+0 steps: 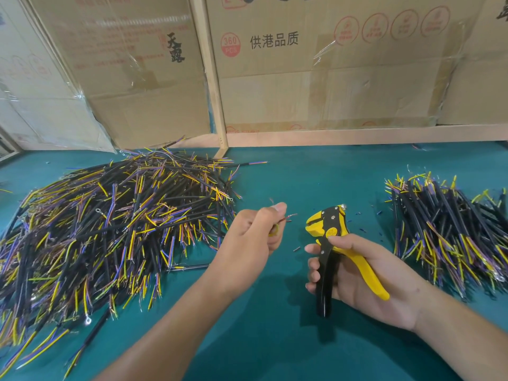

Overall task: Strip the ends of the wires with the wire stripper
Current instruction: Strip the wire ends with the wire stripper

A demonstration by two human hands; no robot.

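Left hand [254, 232] clenched round a thin wire [286, 218], frayed bare end poking past the thumb; right hand [360, 273] grasping the wire stripper [330, 235], yellow plastic head, black metal handle, just beside the wire; tangled heaps of black-sheathed wires [110, 221] left and right on the green felt bench [302, 177]; creased cardboard boxes [316, 78] behind

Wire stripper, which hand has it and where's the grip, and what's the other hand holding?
The right hand grips the wire stripper by its handles. The left hand pinches a wire near its end.
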